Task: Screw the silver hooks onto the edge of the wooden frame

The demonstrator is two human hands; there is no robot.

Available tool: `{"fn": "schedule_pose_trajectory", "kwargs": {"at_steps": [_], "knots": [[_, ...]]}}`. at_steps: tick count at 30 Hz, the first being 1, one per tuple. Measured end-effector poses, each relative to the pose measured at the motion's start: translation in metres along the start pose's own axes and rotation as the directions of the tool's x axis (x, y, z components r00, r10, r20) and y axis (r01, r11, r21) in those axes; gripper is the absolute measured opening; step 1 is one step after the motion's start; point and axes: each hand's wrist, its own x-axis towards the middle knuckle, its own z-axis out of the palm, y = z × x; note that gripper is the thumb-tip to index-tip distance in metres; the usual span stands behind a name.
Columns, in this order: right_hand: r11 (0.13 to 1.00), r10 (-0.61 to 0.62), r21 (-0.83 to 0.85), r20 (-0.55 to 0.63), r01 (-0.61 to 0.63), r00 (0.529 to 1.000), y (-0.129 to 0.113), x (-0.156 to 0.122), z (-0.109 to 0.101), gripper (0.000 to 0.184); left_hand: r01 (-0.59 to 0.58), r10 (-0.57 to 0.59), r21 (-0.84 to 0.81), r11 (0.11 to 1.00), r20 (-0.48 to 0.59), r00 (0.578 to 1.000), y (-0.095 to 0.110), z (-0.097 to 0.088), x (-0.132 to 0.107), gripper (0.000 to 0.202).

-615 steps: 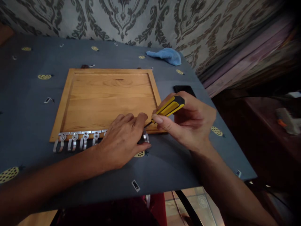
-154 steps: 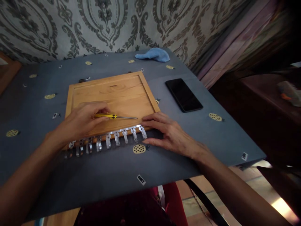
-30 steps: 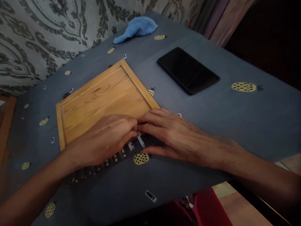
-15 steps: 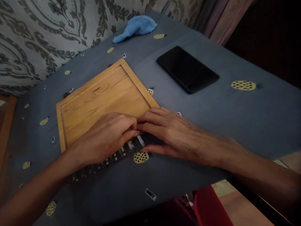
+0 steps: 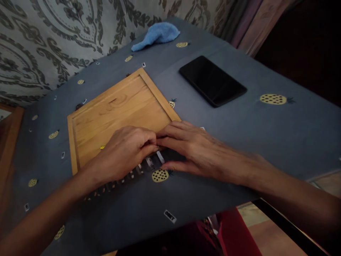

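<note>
A light wooden panel with a raised frame (image 5: 114,117) lies on the cloth-covered table. My left hand (image 5: 125,149) rests over its near edge, fingers curled and thumb pressed in; whatever they pinch is hidden. My right hand (image 5: 186,145) lies at the panel's near right corner, fingers stretched towards the left fingertips and thumb apart. Both hands' fingertips meet at that edge. Below the edge runs a row of several shiny metal strips (image 5: 149,163), partly covered by my left hand. A small yellow piece (image 5: 102,147) shows on the panel beside my left hand.
A black phone or tablet (image 5: 213,81) lies to the right of the panel. At the back is a crumpled blue cloth (image 5: 157,35). Another wooden frame (image 5: 12,142) stands at the far left. The grey tablecloth (image 5: 213,213) has a pineapple print.
The view has shifted slightly. My hands stay in nearly the same place at the panel's edge. The small yellow piece beside my left hand now shows.
</note>
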Motion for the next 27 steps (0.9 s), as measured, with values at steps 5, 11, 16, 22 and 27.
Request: {"fn": "schedule_pose_trajectory", "kwargs": {"at_steps": [5, 11, 16, 22, 27], "knots": [[1.000, 0.000, -0.013, 0.003, 0.000, 1.000, -0.001, 0.000, -0.001, 0.044, -0.035, 0.037, 0.026, 0.999, -0.064, 0.997, -0.004, -0.003, -0.007, 0.023], [1.000, -0.003, -0.024, -0.002, 0.003, 1.000, -0.002, 0.000, -0.002, 0.045, 0.000, 0.002, 0.010, 1.000, -0.268, 0.963, -0.006, 0.009, -0.033, 0.023], [1.000, -0.023, -0.015, -0.036, 0.022, 0.999, 0.002, -0.001, 0.002, 0.044, 0.005, 0.037, 0.119, 0.993, -0.346, 0.938, -0.001, 0.044, -0.046, 0.049], [0.999, -0.034, 0.011, -0.016, 0.034, 0.999, 0.003, -0.003, 0.001, 0.046, 0.034, 0.065, 0.208, 0.978, -0.450, 0.891, 0.001, 0.060, -0.047, 0.063], [1.000, -0.016, 0.019, 0.019, 0.016, 1.000, 0.003, -0.003, -0.002, 0.046, 0.091, 0.050, 0.284, 0.954, -0.454, 0.890, 0.001, 0.059, -0.055, 0.064]]}}
